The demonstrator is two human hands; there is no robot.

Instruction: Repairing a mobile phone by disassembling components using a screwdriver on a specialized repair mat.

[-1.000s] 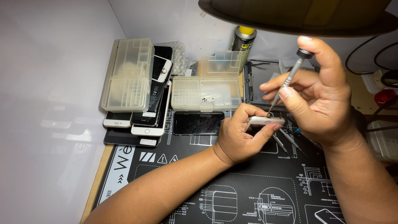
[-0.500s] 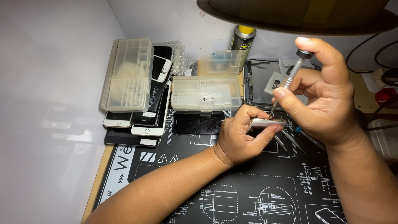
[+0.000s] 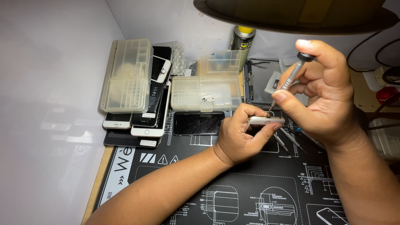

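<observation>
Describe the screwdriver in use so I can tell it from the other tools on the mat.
On the black repair mat, find the right hand raised above the left hand. The screwdriver is the slim metal one pinched there, tilted, tip down at the phone edge. The spare drivers lie flat on the mat.

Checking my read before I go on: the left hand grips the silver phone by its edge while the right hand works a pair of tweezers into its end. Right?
Not quite. In the head view the right hand holds a precision screwdriver, not tweezers, tip down at the end of the silver phone. The left hand does grip it.

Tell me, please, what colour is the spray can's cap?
Yellow, on the spray can; head view.
</observation>
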